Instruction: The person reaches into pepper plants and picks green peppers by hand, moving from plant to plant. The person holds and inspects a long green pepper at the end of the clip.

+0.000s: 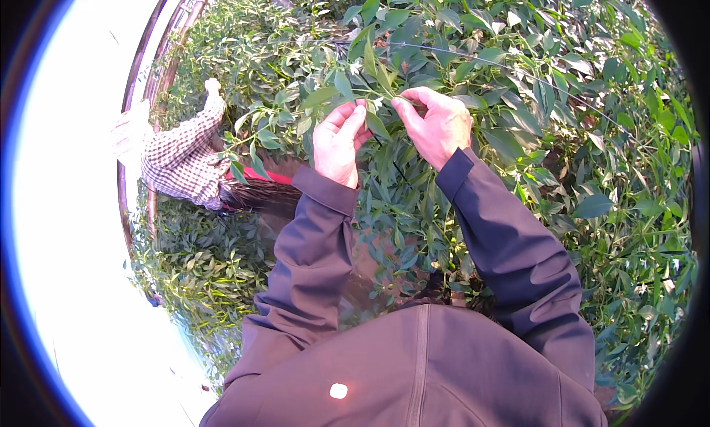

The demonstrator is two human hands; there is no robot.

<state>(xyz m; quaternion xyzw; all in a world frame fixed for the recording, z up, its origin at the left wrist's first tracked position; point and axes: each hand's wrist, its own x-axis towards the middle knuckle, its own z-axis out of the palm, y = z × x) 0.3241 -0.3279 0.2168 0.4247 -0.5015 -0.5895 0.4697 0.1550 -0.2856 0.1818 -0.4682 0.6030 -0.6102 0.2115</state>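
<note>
Both of my hands are raised at a leafy green plant, close together, near the upper middle of the view. My left hand (341, 138) has its thumb and forefinger brought together beside a leaf; whether something thin is between the tips cannot be made out. To its right, my right hand (435, 122) pinches a thin green stem (392, 94) between thumb and forefinger. Several pointed leaves (370, 58) rise from that stem, and a small white flower (379, 102) shows between the hands. A broad leaf (377, 125) hangs just right of my left fingertips.
A taut wire (471, 55) runs across the foliage, above and right of my hands. Dense plants (599, 205) stand at the right. At the left, a co-worker in a checked shirt (183, 161) is among the plants, near curved metal tubes (136, 72). Bare soil (371, 266) shows below.
</note>
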